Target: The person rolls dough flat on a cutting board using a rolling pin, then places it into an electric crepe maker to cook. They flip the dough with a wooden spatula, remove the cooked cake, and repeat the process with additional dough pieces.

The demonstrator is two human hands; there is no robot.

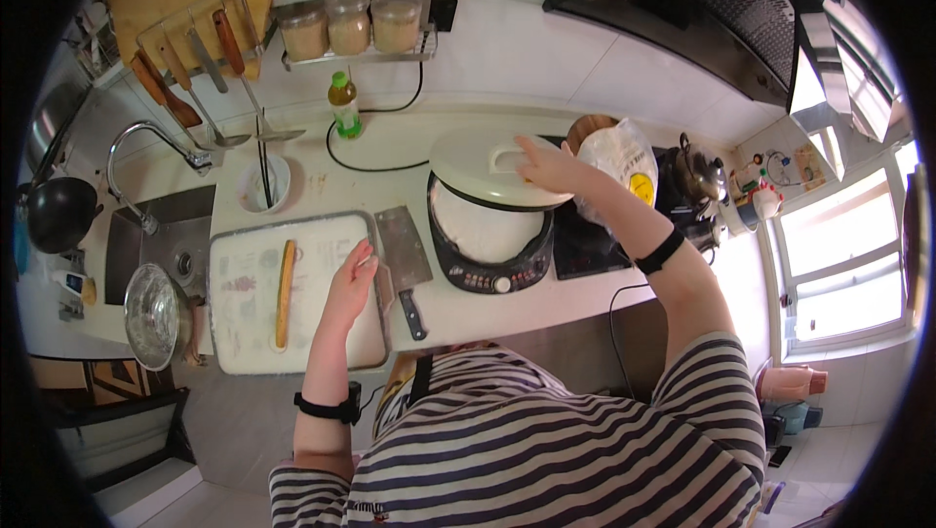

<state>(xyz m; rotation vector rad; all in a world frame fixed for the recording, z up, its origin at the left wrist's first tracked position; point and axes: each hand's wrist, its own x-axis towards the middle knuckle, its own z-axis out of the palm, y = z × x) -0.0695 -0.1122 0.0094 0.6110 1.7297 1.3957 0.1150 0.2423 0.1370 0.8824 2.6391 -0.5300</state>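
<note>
My right hand grips the pale lid near its recessed handle. The lid sits shifted to the back over a round black electric cooker, leaving its front part uncovered. White material, smooth on top, shows inside the cooker; I cannot tell what it is. My left hand holds nothing and hovers over the right side of a floury white board with a dark rim. On that board lies a narrow wooden rolling pin. Right of the board is a cleaver, its black handle towards me.
A white bowl with chopsticks and a green-capped bottle stand behind the board. Left are the sink and a metal bowl. A plastic bag lies on the black cooktop. Utensils hang at the wall.
</note>
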